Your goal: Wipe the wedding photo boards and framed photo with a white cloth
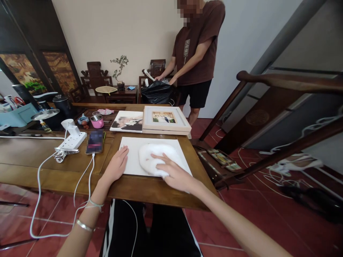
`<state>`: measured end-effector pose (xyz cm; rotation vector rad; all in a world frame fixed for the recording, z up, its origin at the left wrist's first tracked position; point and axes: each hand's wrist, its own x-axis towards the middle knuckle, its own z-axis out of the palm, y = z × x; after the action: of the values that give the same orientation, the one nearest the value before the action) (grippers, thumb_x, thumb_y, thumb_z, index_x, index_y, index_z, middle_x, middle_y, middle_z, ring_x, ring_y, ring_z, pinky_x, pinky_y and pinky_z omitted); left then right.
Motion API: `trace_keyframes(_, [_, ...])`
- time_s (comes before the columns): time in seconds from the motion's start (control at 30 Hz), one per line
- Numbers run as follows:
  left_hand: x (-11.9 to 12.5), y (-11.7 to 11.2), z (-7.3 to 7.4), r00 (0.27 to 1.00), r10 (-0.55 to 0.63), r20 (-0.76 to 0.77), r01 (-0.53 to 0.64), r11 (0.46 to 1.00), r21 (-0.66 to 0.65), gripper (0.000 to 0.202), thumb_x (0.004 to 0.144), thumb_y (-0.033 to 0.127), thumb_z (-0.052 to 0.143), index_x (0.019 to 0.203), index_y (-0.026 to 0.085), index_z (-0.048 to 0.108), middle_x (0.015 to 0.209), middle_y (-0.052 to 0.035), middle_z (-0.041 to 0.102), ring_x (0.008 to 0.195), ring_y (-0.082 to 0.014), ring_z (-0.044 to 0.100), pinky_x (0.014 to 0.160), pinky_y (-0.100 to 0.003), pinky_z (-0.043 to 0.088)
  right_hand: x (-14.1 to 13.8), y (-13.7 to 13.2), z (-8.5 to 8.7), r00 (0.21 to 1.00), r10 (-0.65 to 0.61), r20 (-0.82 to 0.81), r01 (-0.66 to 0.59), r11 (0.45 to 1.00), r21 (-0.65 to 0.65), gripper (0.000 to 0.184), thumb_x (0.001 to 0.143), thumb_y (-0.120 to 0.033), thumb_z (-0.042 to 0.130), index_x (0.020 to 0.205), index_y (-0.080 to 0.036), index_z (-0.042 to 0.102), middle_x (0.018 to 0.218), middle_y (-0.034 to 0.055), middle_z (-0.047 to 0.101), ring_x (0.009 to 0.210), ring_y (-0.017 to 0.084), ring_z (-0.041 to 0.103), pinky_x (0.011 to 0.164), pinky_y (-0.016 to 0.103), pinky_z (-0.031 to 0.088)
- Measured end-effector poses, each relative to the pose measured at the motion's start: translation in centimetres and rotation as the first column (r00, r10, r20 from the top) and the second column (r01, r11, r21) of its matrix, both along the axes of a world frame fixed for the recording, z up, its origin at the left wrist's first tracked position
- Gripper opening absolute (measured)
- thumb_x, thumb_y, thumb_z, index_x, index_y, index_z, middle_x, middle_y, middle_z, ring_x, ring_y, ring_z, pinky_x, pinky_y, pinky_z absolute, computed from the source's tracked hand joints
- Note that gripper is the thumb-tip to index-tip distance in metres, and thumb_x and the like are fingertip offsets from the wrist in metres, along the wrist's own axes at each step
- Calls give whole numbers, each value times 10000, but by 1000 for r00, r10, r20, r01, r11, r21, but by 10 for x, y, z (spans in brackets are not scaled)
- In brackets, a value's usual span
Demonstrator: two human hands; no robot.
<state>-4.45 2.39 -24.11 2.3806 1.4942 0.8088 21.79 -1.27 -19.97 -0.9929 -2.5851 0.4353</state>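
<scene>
A flat white board (130,150) lies on the wooden table in front of me. My left hand (117,165) rests at its left edge, fingers stretched out and lying flat, with nothing in it. On the board sits a soft, fluffy white wad (149,157), somewhat blurred; whether it is cotton or cloth I cannot tell. My right hand (174,173) grips the wad from its near right side, fingers sunk into the top. The thumb side and the underside of the wad are hidden.
Behind the board lie a framed photo (164,117) and a photo panel (127,121). At left are a phone (95,141) on a cable, a power strip (75,140) and a pink cup (97,121). A person (198,53) handles a black bag (157,92). A wooden chair (257,117) stands right.
</scene>
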Motion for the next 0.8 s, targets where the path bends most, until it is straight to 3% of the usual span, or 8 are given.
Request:
trace_keyframes(0.17, [-1, 0, 1, 1000, -3, 13, 3, 1000, -5, 442, 930, 317, 286, 1287, 133, 471, 1396, -107, 412, 1317, -211, 336, 1100, -449, 267, -18, 67, -1, 985, -161, 66, 160, 987, 27, 478, 646, -19, 363, 1064, -130, 567, 1298, 142, 500, 1279, 270, 353, 1060, 535, 201])
trace_keyframes(0.3, [-1, 1, 1, 1000, -5, 16, 5, 1000, -6, 442, 929, 320, 288, 1286, 135, 472, 1396, -107, 411, 1317, -208, 337, 1101, -449, 266, -37, 81, 0, 974, -210, 88, 204, 977, 69, 484, 686, -36, 374, 1130, -127, 544, 1269, 170, 514, 1310, 318, 272, 1005, 623, 192])
trace_keyframes(0.47, [-1, 2, 0, 1000, -4, 18, 4, 1000, -9, 453, 931, 322, 279, 1280, 109, 474, 1394, -126, 410, 1320, -206, 332, 1103, -434, 263, -44, 42, -1, 962, -171, 214, 140, 979, 151, 491, 649, -36, 442, 1111, -141, 570, 1382, 156, 400, 1332, 364, 180, 994, 660, 164])
trace_keyframes(0.67, [-1, 2, -1, 1000, -6, 2, 6, 1000, 4, 448, 929, 321, 286, 1280, 115, 474, 1394, -124, 411, 1321, -213, 329, 1103, -434, 265, -34, -33, 1, 980, -6, 199, -13, 995, 95, 454, 657, -46, 441, 1059, -177, 607, 1421, 109, 358, 1365, 320, 86, 1051, 624, 78])
trace_keyframes(0.8, [-1, 1, 0, 1000, -8, -5, 8, 1000, 11, 445, 928, 309, 282, 1278, 114, 475, 1395, -122, 411, 1322, -207, 327, 1106, -425, 258, -32, -50, 4, 979, 78, 190, -89, 995, 53, 395, 652, -84, 471, 995, -198, 629, 1423, 85, 362, 1367, 308, 87, 1067, 600, 40])
